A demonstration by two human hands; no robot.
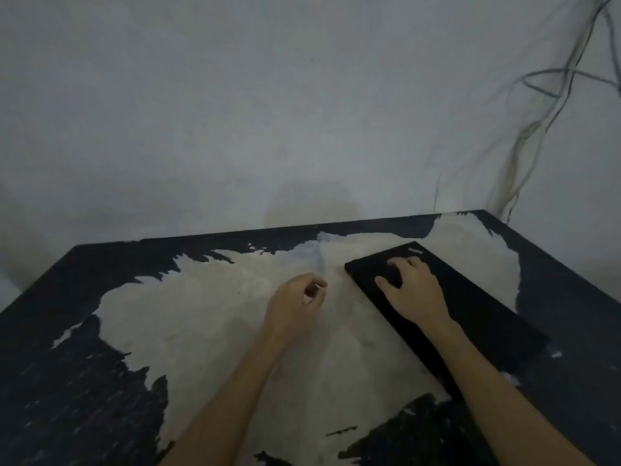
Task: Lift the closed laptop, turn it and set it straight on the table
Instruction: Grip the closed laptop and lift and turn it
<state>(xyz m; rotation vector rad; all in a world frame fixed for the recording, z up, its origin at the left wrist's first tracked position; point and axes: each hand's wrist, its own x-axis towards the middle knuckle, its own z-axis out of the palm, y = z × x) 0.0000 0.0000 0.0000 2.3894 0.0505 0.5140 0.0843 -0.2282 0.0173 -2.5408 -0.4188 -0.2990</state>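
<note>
Hands are seen from above over a worn black bench [67, 381] whose paint has peeled to pale patches. A closed black laptop [470, 317] lies flat on the right side of the bench, set at a slant to the bench edges. The right hand [411, 290] is laid palm-down on the laptop's far end, fingers spread; nothing is clasped, so its grip is wide. The left hand [297, 302] is held just beside the laptop's left edge, fingers loosely curled, with nothing in its grip. Cables [537, 129] hang down the wall at the far right. Judging by this, the laptop has yet to be lifted, turned and set straight.
</note>
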